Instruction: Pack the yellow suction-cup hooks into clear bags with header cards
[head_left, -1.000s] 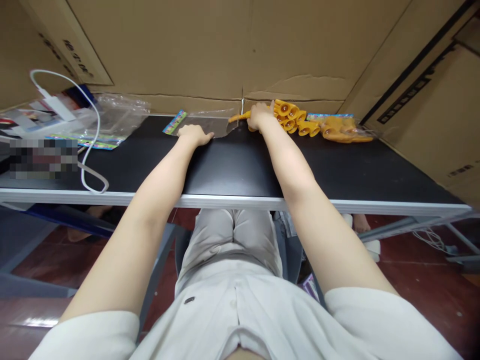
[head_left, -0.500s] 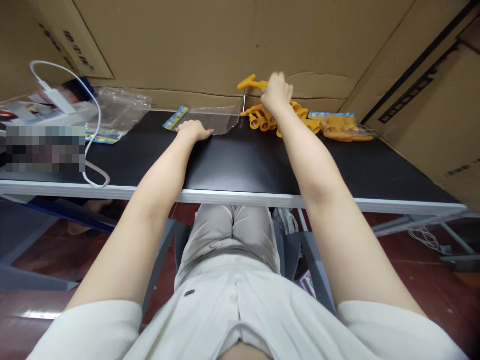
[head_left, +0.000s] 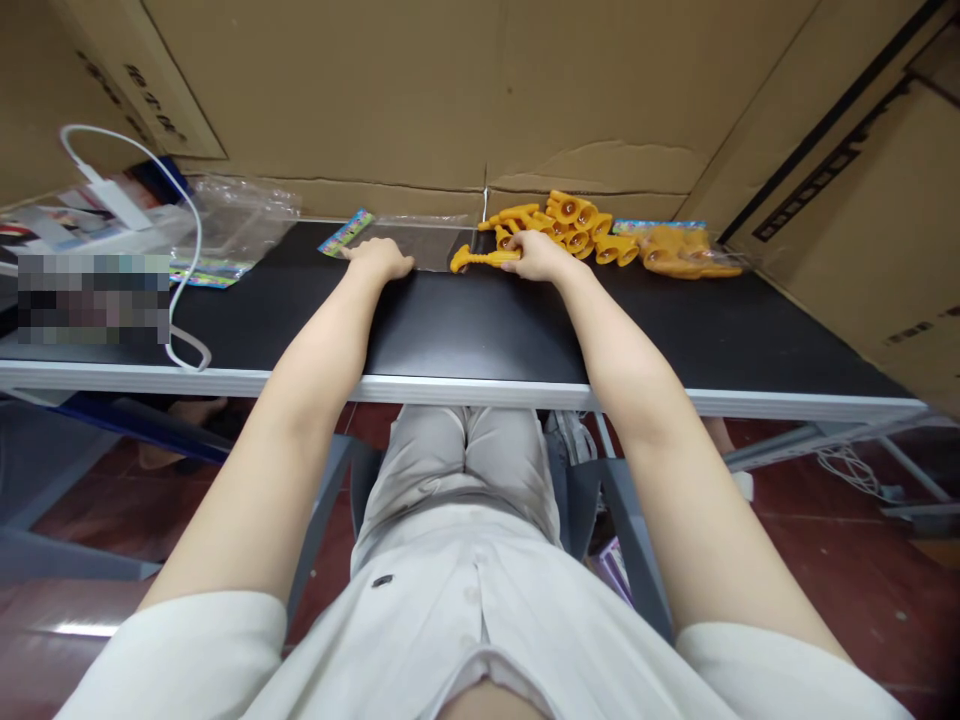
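My left hand [head_left: 380,259] rests on the near edge of a flat clear plastic bag [head_left: 435,236] with a colourful header strip. Its fingers lie stretched over the bag, thumb apart. My right hand [head_left: 541,256] is closed on the handle of an orange hammer-shaped plastic toy [head_left: 469,259]. The toy's head points left, close by the right end of the clear bag. Behind my right hand lies a pile of similar orange toys [head_left: 574,212], some with round cup-like ends facing me. The hand hides part of the pile.
Right of the pile, a clear packet [head_left: 686,252] holds orange toys. On the left lie more clear bags [head_left: 232,225], a white cable [head_left: 199,235] and a white plug [head_left: 124,203]. Cardboard [head_left: 375,90] walls the back and right of the black table [head_left: 480,330].
My right hand has come down toward me from above the pile, bringing the hammer-shaped toy down beside the clear bag. My left hand has shifted slightly left, still on the bag.
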